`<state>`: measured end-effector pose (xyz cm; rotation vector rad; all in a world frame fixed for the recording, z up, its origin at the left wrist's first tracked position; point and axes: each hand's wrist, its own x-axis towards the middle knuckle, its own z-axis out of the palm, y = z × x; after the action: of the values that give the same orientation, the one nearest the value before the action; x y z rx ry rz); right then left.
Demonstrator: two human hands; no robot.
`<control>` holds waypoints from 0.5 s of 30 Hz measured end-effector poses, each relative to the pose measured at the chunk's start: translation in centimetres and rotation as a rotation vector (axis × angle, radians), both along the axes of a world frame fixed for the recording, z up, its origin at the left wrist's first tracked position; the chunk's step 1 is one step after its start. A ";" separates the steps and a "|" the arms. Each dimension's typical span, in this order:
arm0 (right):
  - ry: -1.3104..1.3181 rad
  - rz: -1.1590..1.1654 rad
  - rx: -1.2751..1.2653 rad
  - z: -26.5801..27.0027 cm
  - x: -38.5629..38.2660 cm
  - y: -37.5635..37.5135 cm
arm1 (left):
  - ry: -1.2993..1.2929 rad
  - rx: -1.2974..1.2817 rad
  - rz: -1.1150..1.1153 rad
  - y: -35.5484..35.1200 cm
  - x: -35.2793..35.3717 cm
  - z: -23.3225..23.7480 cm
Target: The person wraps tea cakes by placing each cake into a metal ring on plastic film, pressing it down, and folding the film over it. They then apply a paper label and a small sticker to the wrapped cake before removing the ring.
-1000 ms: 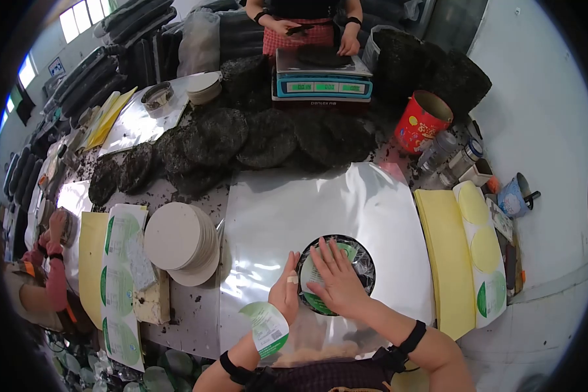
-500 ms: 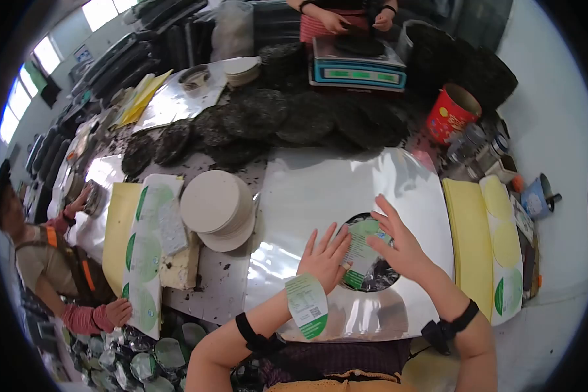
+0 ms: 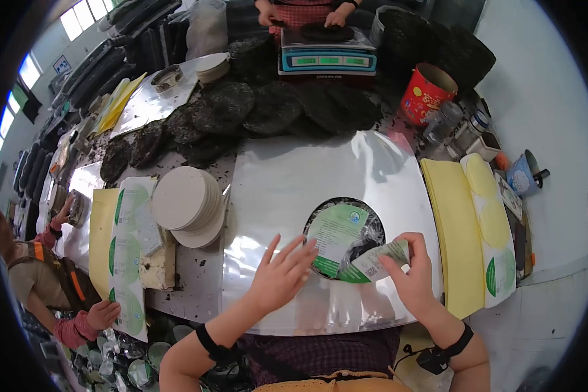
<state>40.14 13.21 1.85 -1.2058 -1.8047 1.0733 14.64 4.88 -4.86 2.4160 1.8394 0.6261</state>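
Observation:
A dark round cake wrapped in clear plastic (image 3: 371,230) lies on the shiny metal sheet (image 3: 274,183) in front of me. A green-and-white round label (image 3: 336,232) covers its left part. My right hand (image 3: 413,274), at the cake's lower right, pinches a second label (image 3: 371,262) between thumb and fingers; this label is bent and overlaps the cake's lower edge. Left of the cake, my left hand (image 3: 284,274) is open with its fingers spread, the fingertips close to the cake's rim. Nothing shows in that hand.
Round white discs (image 3: 181,199) are stacked to the left, beside label sheets (image 3: 127,261). Yellow sheets (image 3: 447,228) lie at right. Dark round cakes (image 3: 268,108) line the back, before a scale (image 3: 326,60) where a person works. Another person's hand (image 3: 103,315) is at far left.
The label that was stuck on my left wrist is now in my right hand. My left hand has drawn back leftward off the cake. The view has shifted slightly.

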 end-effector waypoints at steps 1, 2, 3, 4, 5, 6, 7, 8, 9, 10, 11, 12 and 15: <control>0.021 -0.002 -0.066 -1.4 0.4 0.5 | -0.025 -0.019 -0.068 -0.8 0.5 -0.7; 0.043 -0.003 -0.132 -2.0 0.7 0.8 | -0.051 -0.038 -0.134 -1.4 0.9 -1.3; -0.048 0.018 -0.109 -2.0 0.5 0.8 | -0.058 -0.046 -0.143 -1.7 1.2 -1.7; -0.053 0.011 -0.115 -2.3 0.2 0.8 | -0.052 -0.058 -0.134 -1.9 1.5 -2.1; -0.098 0.040 -0.058 -2.7 -0.1 0.9 | -0.045 -0.069 -0.124 -2.0 1.5 -2.3; -0.143 0.069 0.000 -2.9 -0.2 1.0 | -0.037 -0.078 -0.114 -1.9 1.5 -2.4; -0.194 0.104 0.047 -2.7 -0.2 1.5 | -0.040 -0.080 -0.118 -1.9 1.5 -2.6; -0.198 0.104 0.042 -2.4 -0.1 1.9 | -0.055 -0.073 -0.110 -2.0 1.5 -2.6; -0.257 0.141 0.073 -2.2 0.0 2.3 | -0.069 -0.063 -0.101 -2.0 1.5 -2.5; -0.316 0.180 0.103 -2.0 0.1 2.7 | -0.074 -0.066 -0.101 -1.9 1.5 -2.4; -0.320 0.182 0.099 -1.9 0.1 3.1 | -0.096 -0.064 -0.094 -2.0 1.6 -2.2; -0.350 0.219 0.082 -1.8 0.1 3.4 | -0.118 -0.062 -0.089 -1.9 1.6 -2.1; -0.408 0.281 0.064 -2.2 -0.2 3.8 | -0.184 -0.020 -0.055 -2.4 2.4 -3.0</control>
<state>39.96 17.04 -0.39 -1.2222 -2.3599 0.9574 17.09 2.43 -7.90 2.3003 1.6945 0.7921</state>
